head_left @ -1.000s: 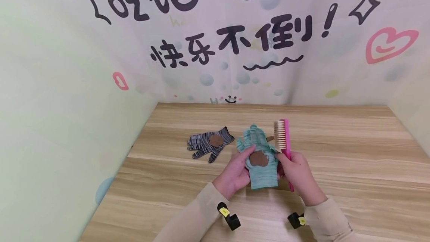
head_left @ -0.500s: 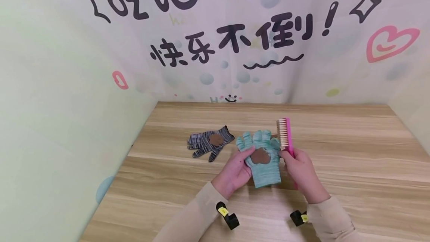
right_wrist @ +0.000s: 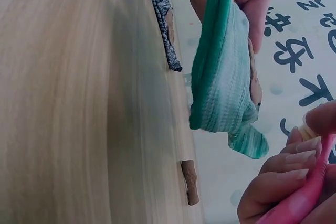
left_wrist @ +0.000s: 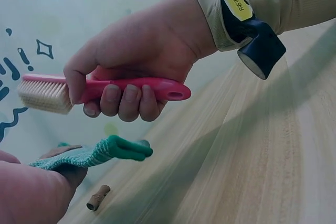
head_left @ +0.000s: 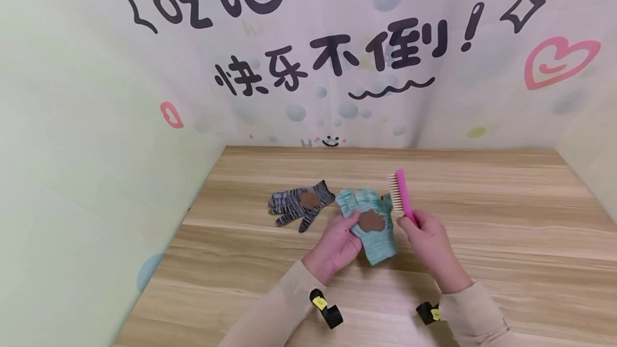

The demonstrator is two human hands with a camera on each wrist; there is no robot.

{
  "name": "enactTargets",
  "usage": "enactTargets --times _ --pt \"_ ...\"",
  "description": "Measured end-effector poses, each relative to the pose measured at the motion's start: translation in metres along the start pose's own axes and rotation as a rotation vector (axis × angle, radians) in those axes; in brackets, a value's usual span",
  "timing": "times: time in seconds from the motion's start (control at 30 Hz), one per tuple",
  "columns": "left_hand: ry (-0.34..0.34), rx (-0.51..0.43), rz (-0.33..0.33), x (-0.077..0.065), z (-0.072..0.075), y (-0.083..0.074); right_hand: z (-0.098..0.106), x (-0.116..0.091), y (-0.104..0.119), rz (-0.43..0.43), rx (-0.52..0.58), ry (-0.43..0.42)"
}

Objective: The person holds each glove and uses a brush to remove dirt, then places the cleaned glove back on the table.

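Observation:
My left hand (head_left: pixel 337 245) holds a green knitted glove (head_left: pixel 381 248) above the table, thumb on top and the other fingers beneath it. A brown patch (head_left: pixel 371 220) covers part of the glove's palm. My right hand (head_left: pixel 429 240) grips a pink scrubbing brush (head_left: pixel 406 197) by its handle, just right of the glove. In the left wrist view, fingers curl round the pink handle (left_wrist: pixel 163 88), and the cream bristles (left_wrist: pixel 44 95) face down. The right wrist view shows the glove's open cuff side (right_wrist: pixel 218 77) edge-on, apart from the brush hand.
A grey-and-black knitted glove (head_left: pixel 281 205) with a brown round patch (head_left: pixel 310 200) lies flat on the wooden table (head_left: pixel 231 283), left of my hands. A short brown stick-like piece (left_wrist: pixel 98 198) lies on the table behind the green glove. A printed cloth (head_left: pixel 270 117) hangs at the back.
My right fingers, earlier at the green glove's thumb side, have come away from it. The brush now tilts leftward, and the green glove has turned slightly in my left hand.

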State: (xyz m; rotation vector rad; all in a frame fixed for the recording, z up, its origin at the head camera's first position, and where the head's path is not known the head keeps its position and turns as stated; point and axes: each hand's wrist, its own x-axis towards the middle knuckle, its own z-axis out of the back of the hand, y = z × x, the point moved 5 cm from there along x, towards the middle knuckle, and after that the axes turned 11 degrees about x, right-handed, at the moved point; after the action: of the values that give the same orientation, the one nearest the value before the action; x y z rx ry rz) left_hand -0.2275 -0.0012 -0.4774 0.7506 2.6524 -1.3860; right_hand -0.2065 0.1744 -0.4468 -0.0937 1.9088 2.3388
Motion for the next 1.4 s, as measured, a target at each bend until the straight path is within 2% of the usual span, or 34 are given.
enactTargets --times 0.23,0.63,0.93,1.2,1.4 --pt "0.028 -0.038 -0.029 0.0 -0.003 0.0 -0.012 -0.002 0.002 0.086 -0.057 0.042" --pt "0.042 -0.032 -0.005 0.005 -0.007 0.005 -0.033 -0.007 0.004 0.101 -0.103 0.15" --pt "0.063 -0.034 0.034 0.005 -0.015 0.008 -0.042 -0.006 0.003 0.045 -0.113 0.149" --pt "0.041 -0.07 0.001 0.007 -0.013 0.005 -0.041 -0.004 0.0 0.067 -0.174 0.138" --pt "0.014 -0.018 -0.036 0.007 -0.01 0.002 -0.039 -0.003 -0.003 0.086 -0.213 0.141"
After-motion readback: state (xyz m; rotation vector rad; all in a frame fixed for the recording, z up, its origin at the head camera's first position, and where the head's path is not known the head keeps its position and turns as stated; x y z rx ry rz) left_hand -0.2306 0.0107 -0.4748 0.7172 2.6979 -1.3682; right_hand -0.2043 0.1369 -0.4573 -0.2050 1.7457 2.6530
